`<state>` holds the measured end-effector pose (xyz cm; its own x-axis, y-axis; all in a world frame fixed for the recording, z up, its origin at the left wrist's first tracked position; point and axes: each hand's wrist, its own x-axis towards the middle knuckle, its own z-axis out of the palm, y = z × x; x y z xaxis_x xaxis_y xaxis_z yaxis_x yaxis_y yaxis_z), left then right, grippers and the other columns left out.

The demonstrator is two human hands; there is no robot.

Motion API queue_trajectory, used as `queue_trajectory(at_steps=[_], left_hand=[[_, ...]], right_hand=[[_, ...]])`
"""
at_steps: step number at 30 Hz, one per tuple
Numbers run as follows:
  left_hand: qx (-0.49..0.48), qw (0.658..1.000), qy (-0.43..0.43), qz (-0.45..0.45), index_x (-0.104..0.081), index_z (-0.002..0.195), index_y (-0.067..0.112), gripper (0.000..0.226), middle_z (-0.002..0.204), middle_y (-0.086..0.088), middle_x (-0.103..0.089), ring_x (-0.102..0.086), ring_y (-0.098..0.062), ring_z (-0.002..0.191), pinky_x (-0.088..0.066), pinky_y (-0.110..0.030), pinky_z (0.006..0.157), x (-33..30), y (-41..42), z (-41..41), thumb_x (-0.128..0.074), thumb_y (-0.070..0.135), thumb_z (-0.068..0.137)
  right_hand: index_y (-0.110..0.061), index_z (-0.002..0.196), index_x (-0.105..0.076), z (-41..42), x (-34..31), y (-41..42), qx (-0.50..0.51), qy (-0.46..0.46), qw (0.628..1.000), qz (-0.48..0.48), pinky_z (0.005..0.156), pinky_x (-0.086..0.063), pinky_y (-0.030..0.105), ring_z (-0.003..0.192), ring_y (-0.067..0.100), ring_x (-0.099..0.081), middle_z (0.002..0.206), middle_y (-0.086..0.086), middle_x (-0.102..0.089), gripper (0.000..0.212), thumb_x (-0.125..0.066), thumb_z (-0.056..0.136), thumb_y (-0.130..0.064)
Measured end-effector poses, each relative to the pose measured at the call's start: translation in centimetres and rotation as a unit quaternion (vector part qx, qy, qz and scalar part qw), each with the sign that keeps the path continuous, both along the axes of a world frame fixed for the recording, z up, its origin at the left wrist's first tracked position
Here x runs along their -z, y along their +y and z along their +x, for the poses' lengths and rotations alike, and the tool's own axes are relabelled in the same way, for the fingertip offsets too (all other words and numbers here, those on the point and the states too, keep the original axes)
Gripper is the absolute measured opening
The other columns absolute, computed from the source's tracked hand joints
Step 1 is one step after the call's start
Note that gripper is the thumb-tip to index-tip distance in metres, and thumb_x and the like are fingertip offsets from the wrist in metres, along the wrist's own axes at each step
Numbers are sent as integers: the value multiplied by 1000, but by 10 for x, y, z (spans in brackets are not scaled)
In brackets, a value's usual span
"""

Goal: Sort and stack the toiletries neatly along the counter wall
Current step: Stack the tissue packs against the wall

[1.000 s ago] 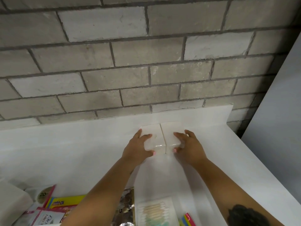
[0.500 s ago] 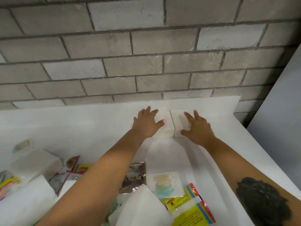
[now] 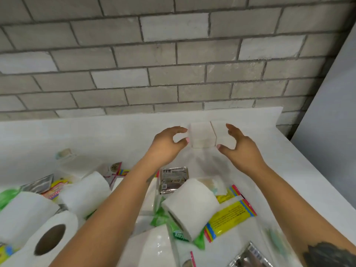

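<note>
Closest to me, a toilet roll lies on its side at lower left with its dark core facing up, another roll sits tilted in the middle of the pile, and a yellow packet with striped ends lies just right of it on the white tabletop. A silver sachet lies flat behind that middle roll, partly under my left forearm, and a green wrapper peeks in at far left. Further out, my left hand hovers with fingers curled into a loose C, thumb tip just beside the left white box — I can't tell whether it actually touches. My right hand mirrors it, fingers arched over the right white box, thumb low near its front corner, nothing gripped as far as I can see. The two boxes stand side by side, touching, tucked against the low white backsplash at the rear of the tabletop. Beyond them rises the grey brick wall.
</note>
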<state>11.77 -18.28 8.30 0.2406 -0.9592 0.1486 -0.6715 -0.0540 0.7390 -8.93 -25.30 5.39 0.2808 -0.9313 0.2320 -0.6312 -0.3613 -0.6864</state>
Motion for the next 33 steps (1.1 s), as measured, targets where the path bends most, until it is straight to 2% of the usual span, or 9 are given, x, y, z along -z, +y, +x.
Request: queue_trajectory(at_steps=[4, 7, 13, 15, 19, 24, 33], left_hand=[[9, 1000, 8, -6, -57, 123, 29, 33, 135, 12, -52, -44, -5, 127, -29, -14, 96, -1, 42, 11, -58, 32, 91], [13, 999, 46, -14, -58, 121, 29, 31, 132, 14, -53, -45, -3, 125, -34, -21, 103, 5, 74, 19, -60, 30, 90], [21, 998, 65, -6, -59, 114, 37, 27, 124, 16, -58, -48, 0, 119, -39, -26, 102, 30, 133, 32, -62, 30, 88], [27, 997, 69, 4, -58, 115, 36, 30, 126, 15, -56, -47, -3, 121, -37, -23, 99, 39, 150, 32, -63, 28, 87], [72, 996, -31, 44, -50, 129, 32, 52, 129, 15, -50, -44, -2, 122, -29, -13, 97, 57, 180, 27, -68, 39, 81], [133, 977, -141, 92, -33, 140, 35, 83, 144, 14, -36, -31, -6, 133, -24, -21, 110, 76, 202, 21, -68, 60, 70], [148, 962, -198, 117, -15, 144, 42, 101, 148, 15, -33, -37, -10, 133, -35, -31, 107, 87, 204, 19, -64, 74, 61]], right_hand=[[-26, 139, -38, 9, -11, 43, 10, -57, 998, -22, 89, -38, 27, 119, 18, -52, 132, -1, -56, 62, -66, 84, -31], [-28, 134, -43, 19, -17, 77, 10, -101, 994, -26, 84, -37, 24, 108, 14, -55, 123, -4, -60, 55, -66, 84, -28], [-32, 128, -47, 40, -19, 135, 13, -138, 990, -18, 88, -43, 25, 99, 10, -56, 110, -12, -61, 50, -68, 83, -26], [-32, 127, -48, 47, -18, 149, 14, -145, 989, -15, 89, -43, 27, 99, 10, -56, 108, -13, -61, 49, -68, 83, -25], [-31, 127, -47, 56, -13, 169, 15, -146, 989, -12, 87, -41, 24, 99, 9, -55, 108, -13, -60, 49, -67, 84, -25], [-31, 127, -47, 65, -11, 181, 26, -133, 991, -17, 88, -43, 27, 99, 10, -55, 108, -12, -61, 48, -67, 83, -27], [-30, 129, -46, 82, -6, 187, 19, -123, 992, -8, 84, -41, 23, 99, 9, -54, 110, -10, -61, 50, -66, 84, -27]])
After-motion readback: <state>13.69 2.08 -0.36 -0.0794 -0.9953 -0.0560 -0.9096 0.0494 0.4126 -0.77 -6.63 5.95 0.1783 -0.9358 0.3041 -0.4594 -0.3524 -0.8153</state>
